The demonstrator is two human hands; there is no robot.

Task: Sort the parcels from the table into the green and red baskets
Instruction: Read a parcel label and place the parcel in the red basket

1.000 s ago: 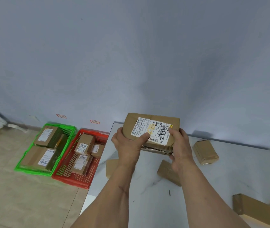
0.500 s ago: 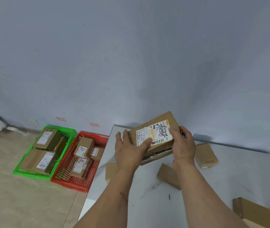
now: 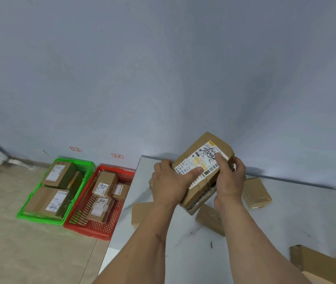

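While I hold it above the white marble-pattern table (image 3: 285, 212), the brown cardboard parcel with the white shipping label (image 3: 203, 169) lies tilted: its long axis runs from lower left, near me, up to the upper right, toward the pale blue wall (image 3: 163, 68). The label face looks up at the camera. The label carries black print, a barcode, a yellow mark and some black handwriting (I cannot read it). The bottom edge of the parcel looks crumpled and a little open.

My left hand (image 3: 170, 184) grips the lower left end, with the thumb lying flat across the label and the fingers curled behind. My right hand (image 3: 229, 179) grips the right side, thumb on the label, fingers wrapped around the far edge. Both forearms reach forward from the bottom of the view.

Small brown cardboard parcels (image 3: 256, 192) lie on the table below and beside the hands. On the tiled floor at the left, the green plastic basket (image 3: 40, 217) and the red plastic basket (image 3: 99, 230) stand just beside each other, each with labelled brown boxes inside.
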